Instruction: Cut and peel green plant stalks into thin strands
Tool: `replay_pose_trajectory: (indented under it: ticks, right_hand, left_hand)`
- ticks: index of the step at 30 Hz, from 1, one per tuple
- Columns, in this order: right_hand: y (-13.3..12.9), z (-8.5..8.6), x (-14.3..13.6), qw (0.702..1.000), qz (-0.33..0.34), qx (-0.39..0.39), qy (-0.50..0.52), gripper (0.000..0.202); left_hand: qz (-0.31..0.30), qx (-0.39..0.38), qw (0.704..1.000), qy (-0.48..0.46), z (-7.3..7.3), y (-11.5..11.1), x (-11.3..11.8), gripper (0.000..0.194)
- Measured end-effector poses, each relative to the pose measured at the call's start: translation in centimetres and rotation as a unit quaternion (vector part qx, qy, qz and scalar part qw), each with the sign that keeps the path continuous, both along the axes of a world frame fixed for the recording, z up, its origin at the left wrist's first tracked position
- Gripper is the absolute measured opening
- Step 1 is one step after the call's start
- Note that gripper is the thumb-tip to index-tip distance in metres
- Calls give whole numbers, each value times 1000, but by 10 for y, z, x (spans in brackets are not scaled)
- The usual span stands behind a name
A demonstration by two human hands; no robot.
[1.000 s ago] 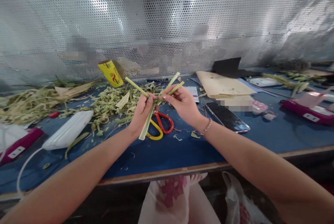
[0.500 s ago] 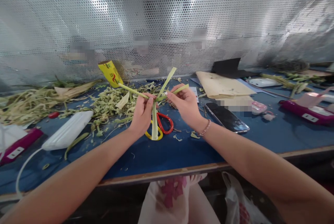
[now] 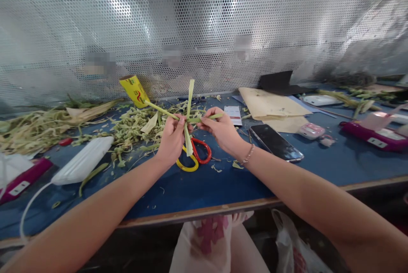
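Note:
Pale green leaf strips cross one another between my two hands, above the table. My left hand pinches the strips at the crossing, thumb on top. A longer strip runs from it up left toward a yellow printed packet. My right hand pinches the strip end that points right. One strip stands upright and another hangs down past the scissors. Below the hands lie scissors with one yellow and one red handle loop; their blades are hidden.
Leaf scraps heap up behind my left hand, with more dry strips farther left. A white power bank-like block with a cable lies left. At right are a phone, brown paper and a purple socket strip. A perforated metal screen rises behind.
The upright strip has swung from leaning right to nearly vertical. The hanging strip has shifted and looks shorter. My right hand has moved slightly down and left, with the strip end still pinched.

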State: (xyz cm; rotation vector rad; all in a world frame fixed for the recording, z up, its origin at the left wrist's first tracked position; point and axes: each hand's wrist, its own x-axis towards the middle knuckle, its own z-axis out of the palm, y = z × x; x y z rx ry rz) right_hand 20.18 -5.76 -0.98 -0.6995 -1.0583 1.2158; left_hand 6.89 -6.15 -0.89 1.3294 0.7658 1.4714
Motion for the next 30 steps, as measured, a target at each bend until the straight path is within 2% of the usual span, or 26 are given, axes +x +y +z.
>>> replay_pose_trajectory:
  ticks: [4,11,18,21,23,25,27,30]
  right_hand:
    - [5,-3,2,999,6,-16,-37,21]
    - [10,-7,3,993,44,-58,-97,16]
    - [11,-5,4,975,78,-128,-165,21]
    - [10,-2,8,953,128,-137,-240,19]
    - [11,-2,11,933,154,-110,-306,14]
    - [13,-4,12,910,150,-58,-382,11]
    - [15,-6,12,879,96,9,-466,12]
    - [14,-9,11,839,-48,137,-524,21]
  left_hand:
    - [-10,-6,999,-35,-1,6,-2,20]
    - [26,-9,998,-61,-6,17,-5,16]
    - [14,-93,990,-104,-1,16,-5,16]
    - [7,-119,989,-87,0,15,-4,14]
    - [-2,-123,990,-63,0,13,-4,16]
    - [-10,-124,991,-42,-1,12,-4,19]
    - [-9,-117,993,-26,-3,12,-5,21]
    - [3,-89,996,-3,-7,15,-8,23]
